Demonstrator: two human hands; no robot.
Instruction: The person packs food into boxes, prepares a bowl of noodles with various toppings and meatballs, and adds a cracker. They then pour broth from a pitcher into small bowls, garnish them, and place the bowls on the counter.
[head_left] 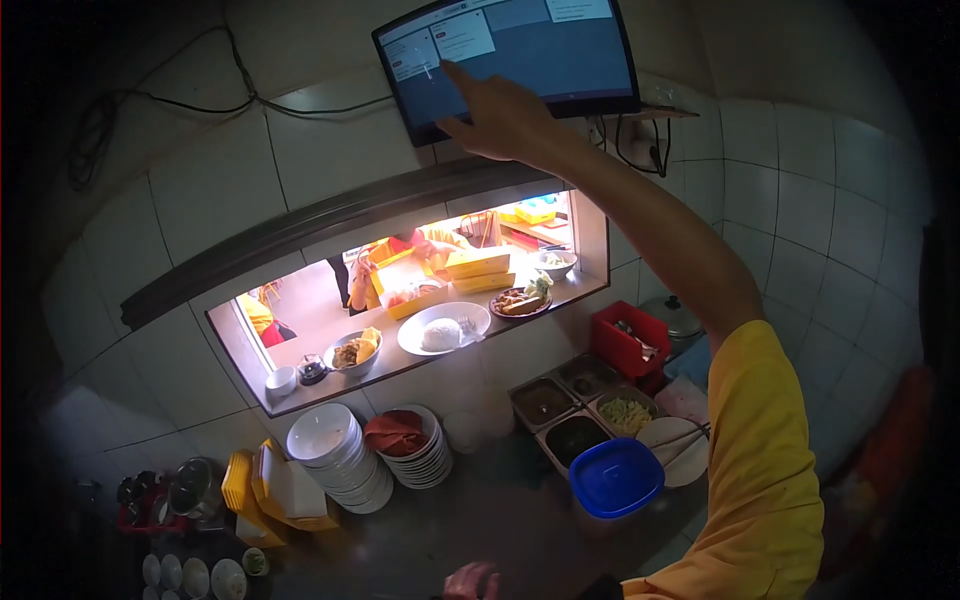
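My right hand (500, 112) is raised to the wall-mounted screen (560, 55), its index finger stretched out over the white cards at the screen's left. Whether the fingertip touches the glass I cannot tell. The hand holds nothing, and a yellow sleeve covers the upper arm. Low at the bottom edge, my left hand (471, 582) shows only in part, dim and blurred, over the dark counter (440, 530). Below the screen, the lit pass-through shelf (388, 362) carries a plate of rice (440, 335), a bowl of food (354, 350) and a dark plate of food (520, 301).
Stacked white bowls (340, 460) and plates (420, 465) stand below the shelf. Yellow boxes (285, 485) are at left. Food trays (575, 437), a blue lid (617, 478) and a red bin (630, 340) lie at right. A person's hands show beyond the opening.
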